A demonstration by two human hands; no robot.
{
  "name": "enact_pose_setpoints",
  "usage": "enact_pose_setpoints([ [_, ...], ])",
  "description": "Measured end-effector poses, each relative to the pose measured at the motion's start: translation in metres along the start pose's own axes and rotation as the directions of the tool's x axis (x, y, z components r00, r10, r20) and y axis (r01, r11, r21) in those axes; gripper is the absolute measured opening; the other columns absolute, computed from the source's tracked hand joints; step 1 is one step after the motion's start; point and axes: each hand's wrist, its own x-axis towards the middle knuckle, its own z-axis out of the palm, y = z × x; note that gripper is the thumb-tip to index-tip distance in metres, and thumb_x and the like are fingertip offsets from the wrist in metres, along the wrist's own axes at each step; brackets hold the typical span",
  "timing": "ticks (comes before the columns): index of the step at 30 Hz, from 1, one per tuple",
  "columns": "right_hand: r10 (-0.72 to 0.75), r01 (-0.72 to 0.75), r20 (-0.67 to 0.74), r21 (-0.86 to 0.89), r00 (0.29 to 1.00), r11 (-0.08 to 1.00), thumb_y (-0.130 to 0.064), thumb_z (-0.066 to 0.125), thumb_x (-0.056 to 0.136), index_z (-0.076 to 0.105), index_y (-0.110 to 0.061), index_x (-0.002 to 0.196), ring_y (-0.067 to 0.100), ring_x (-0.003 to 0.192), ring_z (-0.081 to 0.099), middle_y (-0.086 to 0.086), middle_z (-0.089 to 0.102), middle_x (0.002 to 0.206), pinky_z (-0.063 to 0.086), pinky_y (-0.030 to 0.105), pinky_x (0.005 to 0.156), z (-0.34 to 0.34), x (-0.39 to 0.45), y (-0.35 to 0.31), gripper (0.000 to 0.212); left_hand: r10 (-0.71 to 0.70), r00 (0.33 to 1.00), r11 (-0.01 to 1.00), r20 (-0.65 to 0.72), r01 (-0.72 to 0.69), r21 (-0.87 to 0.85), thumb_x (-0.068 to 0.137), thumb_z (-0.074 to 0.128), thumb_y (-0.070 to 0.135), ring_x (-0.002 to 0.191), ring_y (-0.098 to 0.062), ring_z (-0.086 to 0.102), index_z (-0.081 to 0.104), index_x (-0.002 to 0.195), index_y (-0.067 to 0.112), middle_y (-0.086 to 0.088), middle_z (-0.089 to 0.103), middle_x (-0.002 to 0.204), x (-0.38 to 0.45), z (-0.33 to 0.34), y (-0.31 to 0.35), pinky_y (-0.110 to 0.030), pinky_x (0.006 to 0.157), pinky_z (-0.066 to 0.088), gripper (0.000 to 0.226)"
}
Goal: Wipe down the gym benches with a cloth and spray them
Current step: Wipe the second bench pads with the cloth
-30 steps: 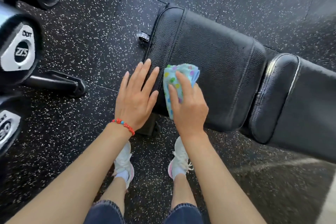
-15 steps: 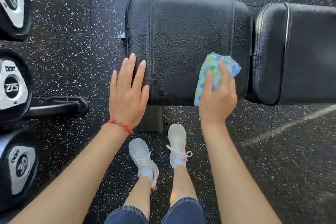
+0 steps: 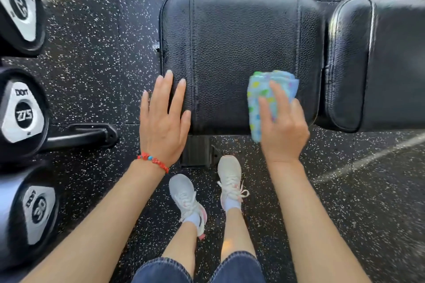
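Observation:
A black padded bench seat lies across the middle of the head view, with the longer back pad to its right. My right hand presses a folded light-blue cloth with coloured dots onto the seat's near right part. My left hand, with a red bead bracelet on the wrist, rests flat with fingers apart on the seat's near left edge. No spray bottle is in view.
Several dumbbells sit on a rack at the left, with a black rack foot sticking out on the speckled rubber floor. The bench's base stands just ahead of my white shoes.
My right hand has slid the cloth from the seat's left part to its right part. The left hand stays flat on the left edge. The view turned, so the bench now lies level.

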Motion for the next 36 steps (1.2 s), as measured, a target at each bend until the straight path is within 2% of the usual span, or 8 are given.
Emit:
enact_pose_setpoints([
  [2, 0.15, -0.15, -0.003, -0.005, 0.989, 0.989, -0.026, 0.057, 0.087, 0.067, -0.008, 0.108, 0.034, 0.062, 0.061, 0.018, 0.064, 0.075, 0.049, 0.034, 0.051, -0.01, 0.005, 0.019, 0.029, 0.003, 1.0, 1.0, -0.004, -0.003, -0.006, 0.093, 0.035, 0.023, 0.138, -0.033, 0.022, 0.033, 0.14, 0.005, -0.019, 0.027, 0.149, 0.002, -0.002, 0.003, -0.055, 0.109, 0.019, 0.051],
  [5, 0.194, -0.195, 0.038, 0.049, 0.98, 0.98, -0.021, 0.061, 0.087, 0.065, -0.007, 0.11, 0.035, 0.069, 0.063, 0.019, 0.065, 0.081, 0.043, 0.033, 0.063, -0.009, 0.005, 0.016, 0.027, 0.015, 0.999, 1.0, -0.036, -0.016, -0.021, 0.092, 0.037, 0.023, 0.138, -0.033, 0.023, 0.034, 0.14, 0.005, -0.019, 0.029, 0.149, 0.008, -0.001, 0.012, -0.054, 0.109, 0.018, 0.051],
  [8, 0.158, -0.167, 0.086, 0.117, 0.984, 0.979, -0.017, 0.062, 0.086, 0.065, -0.005, 0.11, 0.036, 0.071, 0.063, 0.021, 0.065, 0.083, 0.045, 0.034, 0.066, -0.007, 0.009, 0.009, 0.027, 0.022, 0.998, 0.999, -0.063, -0.024, -0.039, 0.092, 0.038, 0.024, 0.138, -0.033, 0.024, 0.035, 0.14, 0.005, -0.019, 0.029, 0.148, 0.016, 0.002, 0.023, -0.052, 0.11, 0.017, 0.051],
  [12, 0.03, -0.044, 0.107, 0.129, 0.994, 0.991, -0.02, 0.06, 0.086, 0.067, -0.003, 0.106, 0.037, 0.063, 0.061, 0.023, 0.062, 0.075, 0.051, 0.038, 0.054, -0.007, 0.03, 0.015, 0.027, 0.02, 0.998, 1.0, -0.06, -0.02, -0.006, 0.091, 0.04, 0.026, 0.139, -0.032, 0.023, 0.034, 0.14, 0.007, -0.017, 0.028, 0.149, 0.026, 0.01, 0.034, -0.051, 0.111, 0.015, 0.053],
  [17, 0.117, -0.143, 0.168, 0.149, 0.979, 0.978, -0.029, 0.053, 0.092, 0.059, -0.015, 0.121, 0.039, 0.089, 0.058, 0.023, 0.062, 0.1, 0.039, 0.04, 0.072, 0.015, 0.095, 0.012, 0.033, -0.009, 0.997, 0.996, -0.072, 0.015, 0.086, 0.092, 0.04, 0.029, 0.138, -0.03, 0.026, 0.036, 0.141, 0.008, -0.015, 0.029, 0.149, 0.028, 0.019, 0.036, -0.049, 0.112, 0.013, 0.053],
  [21, 0.128, -0.154, 0.185, 0.136, 0.974, 0.979, -0.035, 0.047, 0.093, 0.054, -0.022, 0.124, 0.033, 0.096, 0.056, 0.017, 0.062, 0.106, 0.031, 0.031, 0.072, 0.027, 0.13, 0.012, 0.034, -0.011, 0.997, 0.995, -0.077, 0.019, 0.097, 0.092, 0.039, 0.03, 0.138, -0.029, 0.026, 0.036, 0.14, 0.009, -0.014, 0.03, 0.149, 0.028, 0.02, 0.036, -0.049, 0.112, 0.014, 0.053],
  [31, 0.129, -0.184, 0.301, 0.161, 0.945, 0.97, -0.028, 0.055, 0.092, 0.056, -0.014, 0.125, 0.04, 0.09, 0.058, 0.023, 0.061, 0.1, 0.044, 0.043, 0.07, -0.002, 0.064, 0.012, 0.035, -0.046, 0.995, 0.997, 0.084, 0.041, 0.065, 0.09, 0.052, 0.022, 0.14, -0.031, 0.021, 0.033, 0.141, 0.007, -0.015, 0.025, 0.151, 0.027, -0.003, 0.045, -0.052, 0.111, 0.017, 0.057],
  [36, 0.189, -0.322, 0.464, 0.227, 0.866, 0.919, -0.022, 0.06, 0.089, 0.056, -0.017, 0.124, 0.035, 0.096, 0.058, 0.016, 0.063, 0.108, 0.044, 0.038, 0.077, -0.034, 0.022, 0.016, 0.036, -0.107, 0.981, 0.993, 0.161, 0.112, -0.023, 0.089, 0.055, 0.017, 0.139, -0.032, 0.022, 0.037, 0.139, 0.004, -0.015, 0.026, 0.15, 0.006, -0.028, 0.05, -0.051, 0.11, 0.022, 0.055],
])
